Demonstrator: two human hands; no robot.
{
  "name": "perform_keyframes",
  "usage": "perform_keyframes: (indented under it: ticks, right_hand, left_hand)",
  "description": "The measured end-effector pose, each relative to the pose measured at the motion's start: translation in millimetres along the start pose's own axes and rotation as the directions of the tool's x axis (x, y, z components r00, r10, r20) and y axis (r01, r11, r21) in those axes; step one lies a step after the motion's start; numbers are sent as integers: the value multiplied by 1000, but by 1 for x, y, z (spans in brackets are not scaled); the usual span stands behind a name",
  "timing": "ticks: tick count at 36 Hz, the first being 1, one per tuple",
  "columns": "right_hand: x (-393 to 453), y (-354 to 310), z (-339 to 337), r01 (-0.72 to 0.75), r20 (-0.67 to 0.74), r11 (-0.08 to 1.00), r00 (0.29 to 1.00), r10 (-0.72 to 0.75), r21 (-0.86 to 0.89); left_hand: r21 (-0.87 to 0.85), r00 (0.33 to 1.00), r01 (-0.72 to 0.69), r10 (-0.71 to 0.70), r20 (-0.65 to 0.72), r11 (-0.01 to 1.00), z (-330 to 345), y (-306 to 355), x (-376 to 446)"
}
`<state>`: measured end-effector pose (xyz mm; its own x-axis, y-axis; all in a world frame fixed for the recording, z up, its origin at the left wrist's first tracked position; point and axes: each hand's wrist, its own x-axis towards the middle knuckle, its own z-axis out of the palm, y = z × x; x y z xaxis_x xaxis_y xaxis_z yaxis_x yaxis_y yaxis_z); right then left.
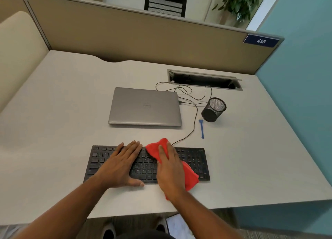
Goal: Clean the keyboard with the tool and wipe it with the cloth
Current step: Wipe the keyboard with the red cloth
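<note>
Pressing flat, right hand (pixel 169 168) pins cloth (pixel 188 176) on keyboard (pixel 195 164) — long axis left-right; left hand (pixel 120 165) flat too.

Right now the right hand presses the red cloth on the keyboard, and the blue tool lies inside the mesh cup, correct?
Not quite. In the head view the blue tool lies flat on the desk beside the mesh cup. The right hand does press the red cloth on the keyboard.
</note>
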<state>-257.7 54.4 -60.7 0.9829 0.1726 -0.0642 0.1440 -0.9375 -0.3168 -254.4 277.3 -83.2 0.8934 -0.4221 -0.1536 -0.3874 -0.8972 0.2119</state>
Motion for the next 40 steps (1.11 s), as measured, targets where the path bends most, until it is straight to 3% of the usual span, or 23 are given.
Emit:
perform_keyframes:
  ticks: [5, 8, 13, 16, 21, 24, 28, 31, 36, 40]
  right_hand:
    - [7, 52, -22, -191, -82, 981, 979, 187, -44]
    - [13, 79, -32, -333, -128, 939, 931, 342, 84]
    - [19, 74, -29, -400, -181, 910, 892, 414, 111]
    - [14, 38, -23, -331, -147, 931, 924, 353, 154]
    - [-5, -7, 0, -68, -45, 997, 997, 70, 33]
    - [-1, 19, -7, -137, -81, 990, 988, 135, -22]
    - [10, 74, -25, -368, -190, 928, 909, 371, 50]
    - [15, 74, -22, -427, -224, 900, 872, 435, 86]
    - [11, 1, -1, -341, -170, 930, 917, 361, 136]
    - [-4, -46, 15, -103, -89, 990, 990, 111, 98]
  left_hand:
    - [-12, 999, -33, 33, -15, 999, -1, -9, -6]
    - [-16, 1000, -25, 25, -16, 1000, -3, -18, -14]
    - [-71, 999, 50, -51, -13, 996, -14, -46, -39]
    - [-113, 994, 108, -107, 14, 988, -18, -73, -62]
    - [-176, 993, 119, -113, 42, 977, -18, -104, -93]
    - [-200, 994, 109, -105, 29, 974, -17, -110, -99]
    - [-231, 994, 104, -110, -12, 967, -13, -113, -100]
    - [-249, 993, 99, -110, -30, 963, -11, -114, -99]
    - [-256, 992, 88, -109, -67, 963, -3, -119, -100]
    - [-279, 989, 95, -122, -81, 956, 0, -122, -97]
